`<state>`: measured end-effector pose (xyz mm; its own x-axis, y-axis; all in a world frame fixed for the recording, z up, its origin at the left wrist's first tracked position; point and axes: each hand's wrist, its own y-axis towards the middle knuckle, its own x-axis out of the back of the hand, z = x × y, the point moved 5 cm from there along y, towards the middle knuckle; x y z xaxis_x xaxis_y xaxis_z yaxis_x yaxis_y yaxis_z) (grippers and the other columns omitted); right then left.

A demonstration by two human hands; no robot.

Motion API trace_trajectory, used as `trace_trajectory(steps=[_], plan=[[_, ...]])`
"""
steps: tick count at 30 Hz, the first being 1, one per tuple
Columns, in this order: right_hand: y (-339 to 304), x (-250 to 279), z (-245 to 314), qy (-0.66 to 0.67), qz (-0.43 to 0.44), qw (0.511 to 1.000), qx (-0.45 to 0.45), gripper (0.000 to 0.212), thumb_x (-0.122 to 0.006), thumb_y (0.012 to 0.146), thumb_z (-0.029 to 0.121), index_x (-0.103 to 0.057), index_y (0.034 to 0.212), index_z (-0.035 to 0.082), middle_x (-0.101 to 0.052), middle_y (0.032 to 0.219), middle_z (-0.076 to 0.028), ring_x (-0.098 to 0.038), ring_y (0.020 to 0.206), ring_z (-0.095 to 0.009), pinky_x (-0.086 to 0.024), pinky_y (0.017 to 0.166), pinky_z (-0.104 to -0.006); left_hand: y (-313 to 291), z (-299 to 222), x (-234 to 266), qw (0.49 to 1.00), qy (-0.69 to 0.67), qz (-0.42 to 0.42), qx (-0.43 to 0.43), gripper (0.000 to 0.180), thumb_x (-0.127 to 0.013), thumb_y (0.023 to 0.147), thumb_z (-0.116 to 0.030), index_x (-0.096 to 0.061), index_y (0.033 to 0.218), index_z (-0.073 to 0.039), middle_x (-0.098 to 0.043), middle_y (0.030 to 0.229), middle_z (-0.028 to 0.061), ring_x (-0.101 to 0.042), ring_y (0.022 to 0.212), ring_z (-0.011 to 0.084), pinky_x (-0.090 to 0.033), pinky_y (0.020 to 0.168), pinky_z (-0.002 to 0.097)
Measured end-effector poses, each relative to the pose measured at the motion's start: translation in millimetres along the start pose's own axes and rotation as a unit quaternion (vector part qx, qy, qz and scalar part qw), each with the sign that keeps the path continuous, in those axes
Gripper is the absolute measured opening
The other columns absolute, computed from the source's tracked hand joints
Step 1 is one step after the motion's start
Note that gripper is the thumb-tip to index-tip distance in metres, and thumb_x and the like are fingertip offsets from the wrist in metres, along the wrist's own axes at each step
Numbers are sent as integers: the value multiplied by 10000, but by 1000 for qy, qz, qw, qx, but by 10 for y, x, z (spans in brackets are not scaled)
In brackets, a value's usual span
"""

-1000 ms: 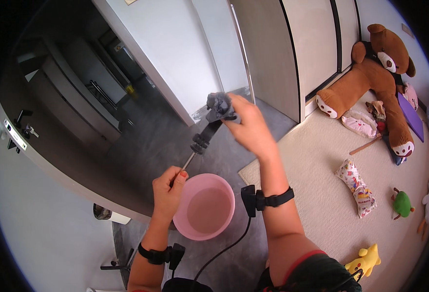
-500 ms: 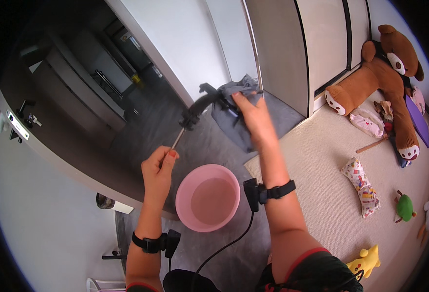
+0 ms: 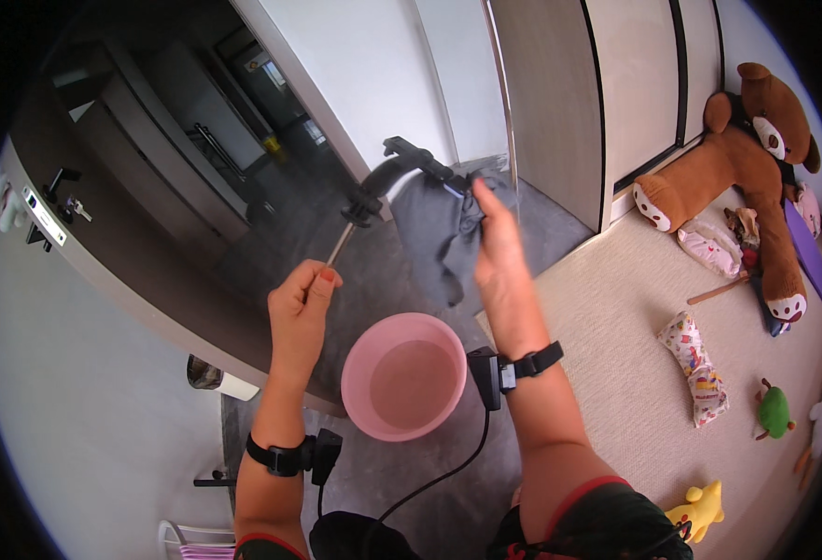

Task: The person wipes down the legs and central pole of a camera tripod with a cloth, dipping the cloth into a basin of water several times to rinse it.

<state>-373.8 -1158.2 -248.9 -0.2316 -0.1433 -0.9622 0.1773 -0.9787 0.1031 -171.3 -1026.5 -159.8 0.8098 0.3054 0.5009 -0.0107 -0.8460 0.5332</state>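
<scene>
My left hand (image 3: 299, 303) is closed round a thin metal rod (image 3: 340, 245), which rises to a black curved bracket (image 3: 385, 179) with clamp-like ends. At the bracket's right end, my right hand (image 3: 497, 233) pinches a damp-looking grey cloth (image 3: 429, 229) against the black part, thumb on top. Most of the cloth hangs below the bracket in loose folds. Below and between my forearms, a pink basin (image 3: 358, 378) holding cloudy water stands on the grey floor. My right fingers are partly hidden behind the cloth and bracket.
An open door (image 3: 163, 299) with a black handle is on the left, beside a small bin (image 3: 207, 373). White panels and a wardrobe (image 3: 560, 112) stand ahead. On the beige mat (image 3: 588, 308) lie a large brown teddy bear (image 3: 709, 168), a patterned pillow (image 3: 694, 369) and a yellow plush toy (image 3: 698, 511).
My right hand has shifted slightly down and right along the bracket's end. The cloth, bunched above the bracket before, now hangs lower beneath it. My left hand keeps its hold on the rod.
</scene>
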Motion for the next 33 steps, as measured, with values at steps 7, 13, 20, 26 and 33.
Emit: trace_trajectory(steps=[7, 13, 20, 26, 33], plan=[[9, -108, 20, 70, 84, 994, -30, 449, -500, 941, 340, -583, 1130, -59, -635, 1112, -202, -638, 996, -314, -512, 906, -388, -32, -67, -16, 1000, 0, 1, -11, 240, -567, 943, -198, -571, 788, -16, -397, 606, -65, -314, 566, 19, -236, 496, 212], [-166, -298, -57, 104, 102, 987, -64, 412, -511, 938, 371, -613, 1027, -18, -661, 929, -158, -647, 804, -285, -543, 715, -338, -49, -82, -20, 1000, 7, 1, -17, 252, -571, 945, -212, -575, 790, -14, -387, 601, -66, -314, 564, 18, -234, 492, 211], [-228, -509, -415, 242, 175, 953, -46, 340, -513, 924, 371, -565, 939, 35, -543, 823, -64, -500, 705, -178, -419, 554, -278, -19, -64, 1, 1000, 6, -2, -31, 239, -512, 976, -221, -590, 851, -33, -352, 594, -92, -288, 511, -8, -199, 470, 182], [-276, -570, -528, 277, 214, 935, -55, 290, -511, 933, 329, -553, 968, 44, -509, 837, -42, -454, 721, -151, -377, 564, -259, -62, -118, 45, 999, 3, -7, -37, 239, -508, 977, -219, -590, 853, -31, -344, 592, -97, -281, 509, -9, -190, 468, 181], [-148, -393, -637, 90, 56, 992, -74, 392, -490, 932, 352, -620, 1096, 20, -666, 1027, -133, -641, 925, -266, -519, 845, -379, -158, -193, 47, 1000, -9, 7, -1, 240, -507, 977, -217, -585, 856, -25, -345, 592, -96, -279, 512, -10, -187, 469, 182]])
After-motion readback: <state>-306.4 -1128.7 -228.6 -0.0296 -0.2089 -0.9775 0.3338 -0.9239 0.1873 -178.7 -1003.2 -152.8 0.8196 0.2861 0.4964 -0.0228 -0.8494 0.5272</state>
